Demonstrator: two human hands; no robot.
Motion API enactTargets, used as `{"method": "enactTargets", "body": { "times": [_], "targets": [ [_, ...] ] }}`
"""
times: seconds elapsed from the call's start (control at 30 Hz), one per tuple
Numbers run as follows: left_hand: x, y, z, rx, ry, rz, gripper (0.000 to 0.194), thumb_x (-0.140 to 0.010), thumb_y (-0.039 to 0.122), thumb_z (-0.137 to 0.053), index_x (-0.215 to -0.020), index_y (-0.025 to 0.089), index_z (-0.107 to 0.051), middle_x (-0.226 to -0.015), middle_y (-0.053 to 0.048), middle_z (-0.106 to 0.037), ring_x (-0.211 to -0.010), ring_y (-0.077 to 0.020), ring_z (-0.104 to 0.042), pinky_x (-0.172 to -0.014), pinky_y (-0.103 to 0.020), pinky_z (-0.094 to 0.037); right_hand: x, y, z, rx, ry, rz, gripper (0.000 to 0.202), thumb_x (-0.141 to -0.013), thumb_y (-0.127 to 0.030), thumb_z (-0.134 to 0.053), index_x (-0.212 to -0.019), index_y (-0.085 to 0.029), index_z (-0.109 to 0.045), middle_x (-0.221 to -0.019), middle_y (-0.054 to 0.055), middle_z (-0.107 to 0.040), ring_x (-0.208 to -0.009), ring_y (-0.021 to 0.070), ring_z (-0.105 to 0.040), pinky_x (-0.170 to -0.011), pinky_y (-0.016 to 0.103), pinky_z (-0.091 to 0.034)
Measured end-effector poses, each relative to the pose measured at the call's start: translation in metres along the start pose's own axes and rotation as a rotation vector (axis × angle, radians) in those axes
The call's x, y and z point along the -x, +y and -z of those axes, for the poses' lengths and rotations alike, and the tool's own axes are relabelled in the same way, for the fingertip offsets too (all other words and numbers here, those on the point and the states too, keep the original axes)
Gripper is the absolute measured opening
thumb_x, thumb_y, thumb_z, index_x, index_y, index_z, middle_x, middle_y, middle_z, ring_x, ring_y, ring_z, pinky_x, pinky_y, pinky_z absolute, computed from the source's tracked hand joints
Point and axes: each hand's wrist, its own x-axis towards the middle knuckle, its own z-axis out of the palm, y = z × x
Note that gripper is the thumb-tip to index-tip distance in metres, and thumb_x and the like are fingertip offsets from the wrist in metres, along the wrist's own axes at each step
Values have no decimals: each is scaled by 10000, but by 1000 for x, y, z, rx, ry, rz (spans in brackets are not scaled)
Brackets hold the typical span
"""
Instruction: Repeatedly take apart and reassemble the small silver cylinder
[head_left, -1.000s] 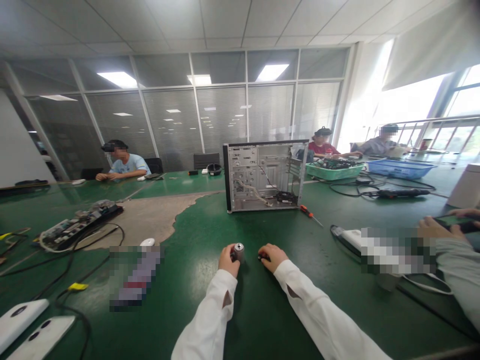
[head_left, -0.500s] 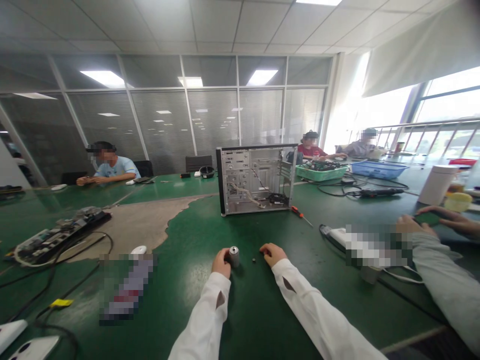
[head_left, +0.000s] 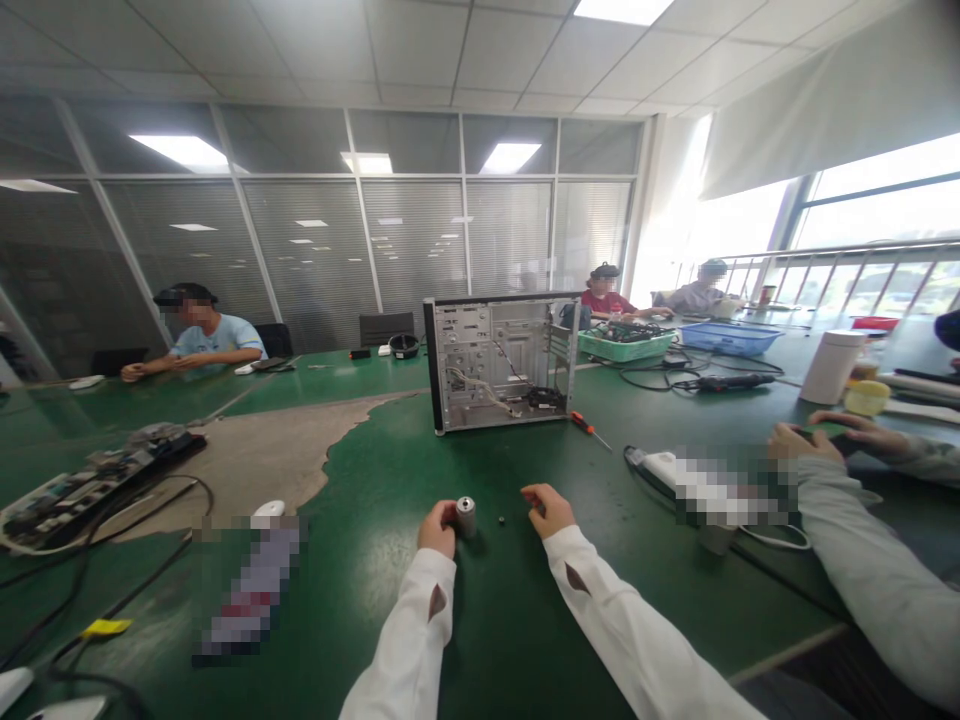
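Note:
My left hand [head_left: 437, 528] is closed around the side of a small silver metal cylinder [head_left: 466, 519] standing upright on the green table. The cylinder has a dark hole in its top; its exact kind I cannot make out. A tiny dark metal piece [head_left: 502, 520] lies on the table between the cylinder and my right hand [head_left: 549, 511]. The right hand rests to the right of that piece, apart from it. Its fingers are bent, with the thumb and forefinger apart and nothing visible between them.
Ahead stands an open computer case [head_left: 506, 365], with a screwdriver [head_left: 591, 430] at its right. Left are circuit boards [head_left: 105, 480] and cables; right, a power strip [head_left: 667, 470] and a co-worker's hands [head_left: 806, 440]. Farther back are green [head_left: 626, 345] and blue [head_left: 731, 338] baskets.
The view has turned slightly right. My right hand has drawn a little away from the tiny metal piece, its fingers a bit more extended. My left hand stays on the cylinder.

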Motion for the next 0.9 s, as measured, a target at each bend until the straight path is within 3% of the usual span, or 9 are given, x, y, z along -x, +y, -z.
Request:
{"method": "enactTargets", "body": {
  "times": [0.13, 0.27, 0.43, 0.57, 0.73, 0.9],
  "targets": [
    [7, 1, -1, 25, -55, 0, 427, -470, -120, -316, -691, 148, -564, -656, 14, -622, -667, -114, -580, -705, -249, -440, 23, -28, -2, -104, 45, 119, 446, -599, -91, -409, -1033, -167, -477, -913, 64, -521, -757, 153, -509, -630, 269, -453],
    [16, 7, -2, 42, -210, -8, 384, -476, -78, -311, -632, 138, -589, -579, 17, -610, -574, -110, -569, -623, -237, -455, 50, -61, 0, -59, -27, 255, 521, -638, -140, -451, -1152, -217, -405, -1071, 81, -445, -966, 199, -439, -820, 341, -395],
    [27, 15, -5, 28, -340, 6, 344, -471, -32, -305, -555, 135, -593, -471, 31, -573, -486, -108, -545, -555, -235, -450, 68, -80, 18, -75, -112, 232, 410, -708, -184, -433, -1115, -235, -422, -1087, 68, -459, -1024, 195, -410, -863, 333, -363],
    [31, 18, -7, 43, -441, 11, 358, -461, -17, -307, -568, 134, -614, -481, 23, -589, -493, -115, -553, -570, -248, -453, 73, -85, 22, -136, -134, 161, 385, -686, -222, -479, -1064, -207, -408, -987, 58, -515, -910, 180, -478, -780, 303, -409],
    [31, 18, -10, 64, -489, 1, 352, -467, -13, -308, -584, 125, -610, -578, -4, -635, -516, -111, -563, -601, -258, -462, 80, -61, 25, -75, -6, 85, 346, -658, -222, -476, -1000, -202, -423, -907, 46, -540, -819, 167, -516, -723, 289, -431],
    [26, 16, -13, 68, -431, -20, 307, -501, -5, -326, -595, 125, -587, -606, -11, -639, -532, -107, -568, -627, -258, -459, 107, 13, 68, 178, 314, -92, 366, -679, -361, -447, -997, -180, -428, -940, 82, -541, -854, 199, -520, -762, 328, -417]
  ]
}}
